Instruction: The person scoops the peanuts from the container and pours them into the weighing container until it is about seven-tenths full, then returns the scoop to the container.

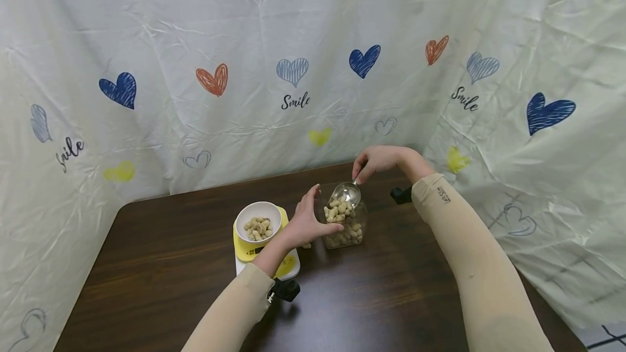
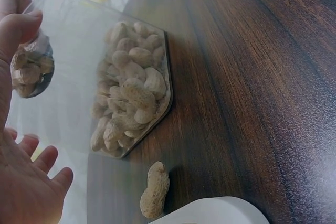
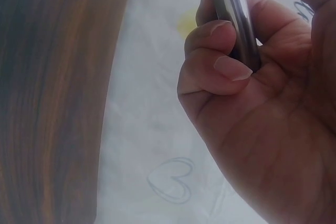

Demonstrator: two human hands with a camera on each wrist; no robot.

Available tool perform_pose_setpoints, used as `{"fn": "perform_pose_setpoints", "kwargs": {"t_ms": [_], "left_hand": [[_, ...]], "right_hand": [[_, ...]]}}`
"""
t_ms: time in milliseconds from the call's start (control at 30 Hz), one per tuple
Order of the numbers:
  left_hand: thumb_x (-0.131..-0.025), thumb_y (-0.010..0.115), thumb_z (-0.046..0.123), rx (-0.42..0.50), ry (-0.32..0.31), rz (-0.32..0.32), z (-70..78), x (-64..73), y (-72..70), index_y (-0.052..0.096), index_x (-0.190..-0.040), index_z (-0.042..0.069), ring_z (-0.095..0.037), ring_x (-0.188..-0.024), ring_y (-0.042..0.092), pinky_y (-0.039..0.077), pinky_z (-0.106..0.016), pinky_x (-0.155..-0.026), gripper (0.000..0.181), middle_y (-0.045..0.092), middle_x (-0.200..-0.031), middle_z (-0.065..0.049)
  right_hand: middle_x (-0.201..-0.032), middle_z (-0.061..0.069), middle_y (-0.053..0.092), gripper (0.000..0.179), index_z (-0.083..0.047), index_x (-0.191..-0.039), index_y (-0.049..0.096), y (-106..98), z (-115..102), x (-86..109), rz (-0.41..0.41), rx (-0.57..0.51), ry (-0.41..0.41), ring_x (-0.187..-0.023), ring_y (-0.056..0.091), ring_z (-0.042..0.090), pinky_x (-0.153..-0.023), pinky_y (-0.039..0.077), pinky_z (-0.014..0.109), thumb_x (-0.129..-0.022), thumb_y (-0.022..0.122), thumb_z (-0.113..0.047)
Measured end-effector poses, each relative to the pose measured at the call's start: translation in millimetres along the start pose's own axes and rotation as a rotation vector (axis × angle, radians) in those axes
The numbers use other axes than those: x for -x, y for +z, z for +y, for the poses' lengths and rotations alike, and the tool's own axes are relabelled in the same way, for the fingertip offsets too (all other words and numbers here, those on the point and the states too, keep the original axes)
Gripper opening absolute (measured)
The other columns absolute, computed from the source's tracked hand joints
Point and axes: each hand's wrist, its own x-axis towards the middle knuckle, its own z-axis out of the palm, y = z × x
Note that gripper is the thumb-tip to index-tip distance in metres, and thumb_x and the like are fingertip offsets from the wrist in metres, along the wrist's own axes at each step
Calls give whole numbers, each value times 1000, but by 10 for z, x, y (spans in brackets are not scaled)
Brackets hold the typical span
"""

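My right hand (image 1: 381, 162) holds the handle (image 3: 233, 14) of a metal scoop (image 1: 348, 193), its fingers curled round it. The scoop is tilted down at the mouth of a clear jar (image 1: 363, 221) and carries several peanuts in their shells (image 1: 338, 211). More peanuts (image 2: 128, 87) lie in the jar's bottom. With thumb and fingers spread on either side, my left hand (image 1: 310, 221) holds the jar at its upper left. In the left wrist view, scooped peanuts (image 2: 31, 69) show near my left thumb.
Left of the jar, a white bowl (image 1: 239, 221) of peanuts stands on a yellow and white kitchen scale (image 1: 242, 247), partly hidden by my left arm. One loose peanut (image 2: 155, 190) lies between scale and jar. A white curtain (image 1: 254, 124) with printed hearts borders the dark wooden table (image 1: 161, 265).
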Motion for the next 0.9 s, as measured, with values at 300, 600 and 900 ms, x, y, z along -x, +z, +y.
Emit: {"fn": "perform_pose_setpoints", "kwargs": {"t_ms": [300, 600, 900], "left_hand": [[-78, 87, 49, 9, -3, 0, 18, 12, -9, 9, -165, 23, -26, -143, 32, 35, -52, -111, 120, 29, -160, -7], [-79, 88, 46, 22, -9, -5, 19, 6, -11, 8, -165, 24, -27, -144, 32, 34, -53, -112, 120, 29, -161, -7], [-76, 87, 55, 7, -11, -5, 18, 7, -7, 8, -165, 24, -27, -145, 31, 33, -53, -112, 123, 29, -161, -5]], "right_hand": [[-109, 6, 67, 24, -9, -107, 76, 23, 21, -52, -24, -7, -2, -97, 61, 23, -89, 49, 41, -90, 79, -25], [-106, 5, 69, 20, -10, -106, 76, 28, 5, -71, -50, -12, 11, -96, 61, 23, -89, 49, 40, -91, 78, -23], [-107, 4, 69, 22, -8, -108, 76, 5, 17, -75, -58, -12, 26, -97, 62, 22, -91, 49, 39, -91, 78, -22]]}}
